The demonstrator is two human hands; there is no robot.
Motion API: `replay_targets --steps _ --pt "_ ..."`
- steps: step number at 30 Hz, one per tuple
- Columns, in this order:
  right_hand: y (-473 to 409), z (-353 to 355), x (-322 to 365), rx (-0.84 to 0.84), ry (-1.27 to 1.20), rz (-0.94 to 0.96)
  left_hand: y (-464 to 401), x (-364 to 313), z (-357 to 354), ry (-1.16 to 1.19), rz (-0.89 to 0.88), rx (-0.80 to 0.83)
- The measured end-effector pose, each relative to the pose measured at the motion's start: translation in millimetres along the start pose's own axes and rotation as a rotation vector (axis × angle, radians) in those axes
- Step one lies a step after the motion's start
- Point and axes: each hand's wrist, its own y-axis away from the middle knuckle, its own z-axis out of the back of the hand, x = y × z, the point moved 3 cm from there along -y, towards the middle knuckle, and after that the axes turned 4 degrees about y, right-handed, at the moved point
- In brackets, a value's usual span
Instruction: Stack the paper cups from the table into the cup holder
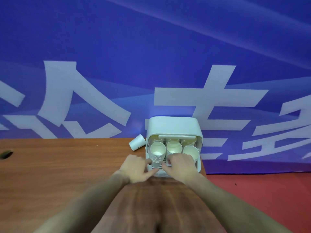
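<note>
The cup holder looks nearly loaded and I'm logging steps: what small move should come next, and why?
Probably the left hand should let go of the left cup stack and reach for the loose paper cup. That cup lies on its side on the table, just left of the cup holder, while both hands, the right hand included, sit at the holder's front.

Wood-grain table (58, 165), reddish-brown, dark oval mark (6, 153) near its left edge. Blue banner (151, 47) with big white characters fills the background right behind it. Red floor (260, 190) off the table's right side.
</note>
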Motion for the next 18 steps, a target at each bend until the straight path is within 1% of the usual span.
replay_targets --steps 4,7,9,12,14,18 --pt "-4 13 55 -0.054 -0.05 0.118 30 51 5 0.08 0.245 -0.096" --pt "-17 13 91 -0.056 -0.142 0.219 50 84 11 0.103 0.364 -0.039" --pt "-32 6 109 0.003 -0.17 0.254 63 105 16 0.125 0.43 0.023" --pt "-59 -8 124 0.114 -0.219 0.204 76 135 22 0.168 0.512 0.077" --pt "-75 -15 130 0.152 -0.251 0.153 82 153 24 0.188 0.538 0.089" --pt "-103 -32 138 0.233 -0.427 -0.023 85 179 11 0.191 0.55 0.15"
